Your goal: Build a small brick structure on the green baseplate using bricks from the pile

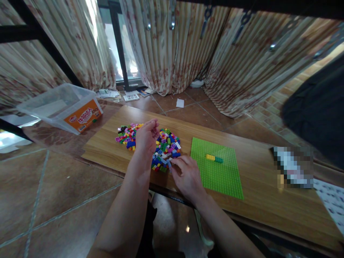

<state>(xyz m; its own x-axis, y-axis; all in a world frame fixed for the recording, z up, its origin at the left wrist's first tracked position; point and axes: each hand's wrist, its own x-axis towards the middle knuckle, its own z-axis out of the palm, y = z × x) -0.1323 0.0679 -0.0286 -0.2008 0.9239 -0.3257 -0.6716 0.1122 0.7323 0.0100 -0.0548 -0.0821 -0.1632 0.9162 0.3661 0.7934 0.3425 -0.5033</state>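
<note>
A heap of small multicoloured toy bricks (pixel 131 134) is spread on the wooden table. My left hand (pixel 147 138) hovers over the heap with its fingers curled inward; whatever is inside them, if anything, is hidden. At the heap's near right edge, my right hand (pixel 189 176) pinches a light blue brick (pixel 169 163) between thumb and fingertips. To the right of that hand lies a green studded baseplate (pixel 220 179). A yellow brick (pixel 210 157) and a darker green brick (pixel 219 160) sit end to end on it.
The long wooden table (pixel 258 182) runs across the view. Left of it stands a clear plastic tub (pixel 51 114) with an orange label. A blurred-out object (pixel 292 166) lies at the table's right end. Striped curtains (pixel 172 50) hang behind, and papers (pixel 131 96) lie beyond the table.
</note>
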